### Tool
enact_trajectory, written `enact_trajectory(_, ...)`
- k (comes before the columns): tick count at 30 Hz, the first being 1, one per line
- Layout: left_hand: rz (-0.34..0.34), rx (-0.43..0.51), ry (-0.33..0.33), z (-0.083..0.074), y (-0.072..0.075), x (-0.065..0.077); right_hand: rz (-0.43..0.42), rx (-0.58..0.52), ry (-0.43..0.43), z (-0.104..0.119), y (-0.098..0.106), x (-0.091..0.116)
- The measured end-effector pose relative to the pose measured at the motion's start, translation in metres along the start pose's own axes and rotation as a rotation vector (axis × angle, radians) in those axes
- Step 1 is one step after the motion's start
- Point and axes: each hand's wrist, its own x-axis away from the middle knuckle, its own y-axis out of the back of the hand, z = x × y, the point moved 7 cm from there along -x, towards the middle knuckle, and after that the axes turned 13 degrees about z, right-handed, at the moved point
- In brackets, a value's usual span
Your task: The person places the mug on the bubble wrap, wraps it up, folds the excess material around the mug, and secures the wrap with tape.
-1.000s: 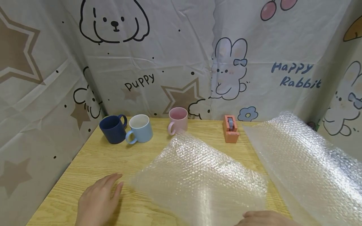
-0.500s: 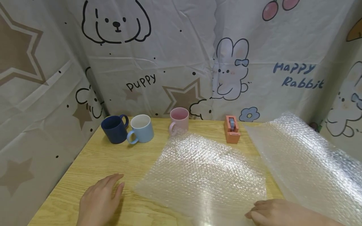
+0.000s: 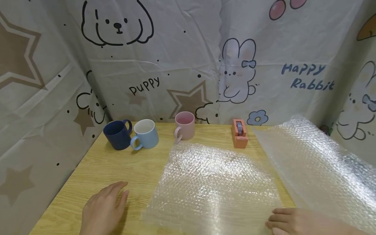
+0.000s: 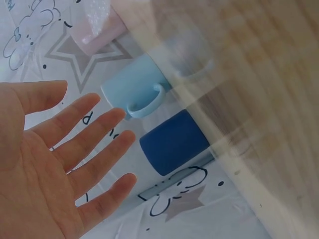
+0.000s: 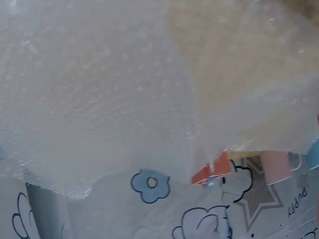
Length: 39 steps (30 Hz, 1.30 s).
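A cut sheet of bubble wrap (image 3: 214,182) lies across the middle of the table, its far corner just in front of the pink mug (image 3: 185,125). At its lower right edge my right hand (image 3: 290,220) pinches the sheet, though the fingertips are partly hidden. To the left of the sheet, my left hand (image 3: 102,209) stays apart from it, holding nothing. The left wrist view shows that hand's fingers (image 4: 89,134) straight and spread. Toward the back left stand a light blue mug (image 3: 146,133) and a dark blue mug (image 3: 117,134).
An orange tape dispenser (image 3: 240,133) stands at the back. On the right lies a larger length of bubble wrap (image 3: 317,166), running off the frame. Printed cloth (image 3: 164,58) hangs behind and beside the wooden table (image 3: 132,169).
The bubble wrap sheet has turned and slid toward me, its far corner drawing clear of the pink mug. My right hand has come further into view and shifted right. My left hand stays nearly still.
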Motion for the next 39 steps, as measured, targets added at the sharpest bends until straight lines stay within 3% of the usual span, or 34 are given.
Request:
enact_trajectory(6,0.020,0.007,0.007,-0.003,0.001,-0.001,-0.050,0.075,-0.054,-0.017,-0.001,0.007)
enact_trajectory(15,0.031,0.027,-0.021,-0.007,0.005,-0.005,-0.057,-0.025,-0.121,-0.026,-0.010,0.003)
enact_trajectory(23,0.071,0.038,-0.064,-0.005,0.001,-0.014,-0.032,-0.105,-0.254,-0.026,-0.013,-0.003)
enact_trajectory(32,0.038,0.082,-0.180,-0.006,0.003,-0.037,0.070,-0.058,-0.373,-0.025,-0.012,-0.005)
enact_trajectory(39,0.013,0.117,-0.263,-0.008,0.008,-0.069,0.000,-0.061,-0.493,-0.023,-0.003,-0.012)
